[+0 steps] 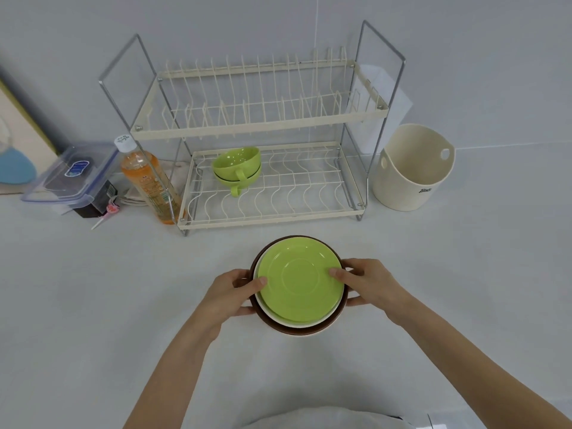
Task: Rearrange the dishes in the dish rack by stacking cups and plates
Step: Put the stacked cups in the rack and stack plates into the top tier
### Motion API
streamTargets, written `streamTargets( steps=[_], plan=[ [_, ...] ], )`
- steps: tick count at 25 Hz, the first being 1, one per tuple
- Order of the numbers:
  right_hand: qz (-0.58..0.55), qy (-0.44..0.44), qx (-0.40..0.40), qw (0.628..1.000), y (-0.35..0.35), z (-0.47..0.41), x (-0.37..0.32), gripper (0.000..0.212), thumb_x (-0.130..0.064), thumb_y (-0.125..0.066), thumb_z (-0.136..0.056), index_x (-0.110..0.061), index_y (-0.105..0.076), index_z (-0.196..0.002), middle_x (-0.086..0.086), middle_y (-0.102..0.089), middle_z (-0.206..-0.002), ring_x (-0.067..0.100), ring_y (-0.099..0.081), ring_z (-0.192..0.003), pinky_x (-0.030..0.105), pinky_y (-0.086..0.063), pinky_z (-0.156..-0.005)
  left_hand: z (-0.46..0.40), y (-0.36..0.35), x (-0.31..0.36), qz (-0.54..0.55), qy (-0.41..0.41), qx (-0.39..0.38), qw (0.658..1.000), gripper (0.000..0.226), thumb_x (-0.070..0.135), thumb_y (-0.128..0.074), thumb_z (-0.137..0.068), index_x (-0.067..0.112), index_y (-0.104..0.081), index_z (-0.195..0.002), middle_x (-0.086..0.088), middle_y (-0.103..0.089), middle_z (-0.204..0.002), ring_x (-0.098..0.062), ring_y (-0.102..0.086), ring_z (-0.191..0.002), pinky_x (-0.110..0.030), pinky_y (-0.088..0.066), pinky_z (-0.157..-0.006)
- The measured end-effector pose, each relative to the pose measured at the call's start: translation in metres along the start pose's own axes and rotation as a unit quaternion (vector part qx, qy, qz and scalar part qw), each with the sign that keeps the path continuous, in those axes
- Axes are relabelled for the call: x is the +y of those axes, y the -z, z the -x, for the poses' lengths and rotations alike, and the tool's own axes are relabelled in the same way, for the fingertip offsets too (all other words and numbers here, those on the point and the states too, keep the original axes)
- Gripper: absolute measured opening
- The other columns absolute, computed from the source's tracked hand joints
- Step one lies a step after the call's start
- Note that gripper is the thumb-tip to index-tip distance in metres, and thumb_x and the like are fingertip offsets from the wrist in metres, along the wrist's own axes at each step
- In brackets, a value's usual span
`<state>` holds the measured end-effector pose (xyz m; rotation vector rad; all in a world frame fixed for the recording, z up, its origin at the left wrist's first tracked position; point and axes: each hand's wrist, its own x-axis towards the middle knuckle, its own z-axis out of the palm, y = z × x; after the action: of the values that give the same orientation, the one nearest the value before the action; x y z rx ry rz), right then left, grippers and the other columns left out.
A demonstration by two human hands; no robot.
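Both hands, left hand [230, 291] and right hand [365, 286], grip a plate stack [298, 281] above the desk [93, 289], before the dish rack [266, 212] holding two green cups [238, 167]. The cream bucket [411, 168] bears small script, unreadable; the bottle [147, 181] label is too blurred.

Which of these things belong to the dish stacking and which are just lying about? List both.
Part of the job:
stack of plates, green saucer on top, held by left hand and right hand
two stacked green cups
dish rack

Lying about:
orange bottle
plastic container
cream bucket
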<state>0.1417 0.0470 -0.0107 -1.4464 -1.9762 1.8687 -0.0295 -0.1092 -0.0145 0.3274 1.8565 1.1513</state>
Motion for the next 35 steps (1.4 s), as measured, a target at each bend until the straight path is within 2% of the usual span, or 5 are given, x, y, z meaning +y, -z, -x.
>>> streamTargets(
  steps=[6,15,22,28,35],
  plan=[
    [0.019,0.09,0.005,0.996,0.03,0.014,-0.07,0.019,-0.025,-0.062,-0.084,-0.02,-0.063,-0.102,0.02,-0.068,-0.107,0.022,-0.063,-0.09,0.031,-0.06,-0.07,0.016,0.004,0.062,0.013,-0.09,0.023,0.996,0.032,0.017,-0.061,-0.084,0.003,-0.057,-0.113,-0.017,-0.065,-0.112,-0.014,-0.062,-0.084,-0.016,-0.058,-0.055],
    [0.045,0.214,0.027,0.975,0.075,0.026,-0.175,0.04,-0.022,-0.061,-0.085,-0.006,-0.058,-0.122,0.014,-0.067,-0.106,0.021,-0.066,-0.084,0.024,-0.06,-0.063,0.035,0.014,0.171,0.035,-0.207,0.046,0.977,0.018,0.013,-0.062,-0.083,0.006,-0.057,-0.099,-0.005,-0.063,-0.09,-0.014,-0.063,-0.08,-0.022,-0.059,-0.056],
    [0.074,0.291,0.09,0.95,0.105,-0.005,-0.264,0.043,-0.018,-0.057,-0.089,-0.003,-0.05,-0.129,0.013,-0.061,-0.112,0.023,-0.062,-0.094,0.031,-0.056,-0.073,0.001,0.02,0.271,0.018,-0.281,0.06,0.958,0.044,0.01,-0.063,-0.083,0.002,-0.046,-0.122,-0.012,-0.058,-0.11,-0.021,-0.061,-0.093,-0.024,-0.059,-0.057],
    [-0.001,0.257,0.124,0.959,0.108,-0.061,-0.29,0.042,-0.014,-0.053,-0.091,-0.006,-0.047,-0.131,0.018,-0.057,-0.125,0.028,-0.06,-0.101,0.036,-0.053,-0.08,-0.059,0.015,0.313,0.024,-0.272,0.063,0.96,0.047,0.009,-0.064,-0.082,0.002,-0.044,-0.125,-0.011,-0.056,-0.11,-0.013,-0.059,-0.079,-0.027,-0.053,-0.062],
    [0.003,0.167,0.164,0.972,0.098,-0.122,-0.279,0.035,-0.004,-0.044,-0.091,-0.002,-0.049,-0.126,0.022,-0.055,-0.127,0.038,-0.054,-0.115,0.048,-0.051,-0.092,-0.121,0.001,0.306,0.023,-0.202,0.053,0.978,0.045,0.006,-0.062,-0.083,0.0,-0.047,-0.125,-0.01,-0.056,-0.109,-0.02,-0.056,-0.095,-0.03,-0.051,-0.066]
  ],
)
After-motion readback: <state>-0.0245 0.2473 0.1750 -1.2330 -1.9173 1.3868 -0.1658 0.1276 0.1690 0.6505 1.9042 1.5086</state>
